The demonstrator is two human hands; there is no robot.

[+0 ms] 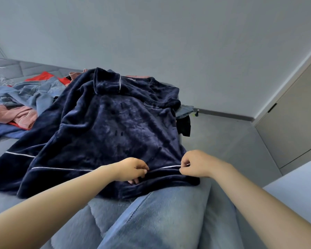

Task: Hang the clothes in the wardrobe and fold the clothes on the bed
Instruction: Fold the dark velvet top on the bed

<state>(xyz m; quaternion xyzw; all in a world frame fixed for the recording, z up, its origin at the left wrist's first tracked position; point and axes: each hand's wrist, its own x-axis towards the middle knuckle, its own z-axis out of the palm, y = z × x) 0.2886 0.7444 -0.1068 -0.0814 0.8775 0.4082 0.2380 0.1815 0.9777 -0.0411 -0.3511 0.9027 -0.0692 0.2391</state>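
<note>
A dark navy plush pyjama top (111,126) with white piping lies spread over the grey bed (0,148), collar away from me. My left hand (131,169) pinches its near hem, some fingers tucked under the fabric. My right hand (196,164) pinches the same hem at the white piping, a little further right. A heap of other clothes (27,103), blue denim, pink and red, lies on the bed at the left behind the top.
My knee in blue jeans (160,216) is at the bed's near edge. A white surface (298,191) stands at the right. Wardrobe doors (294,119) fill the right wall. Grey floor (223,137) runs beside the bed. A black garment (184,125) hangs off the bed's far corner.
</note>
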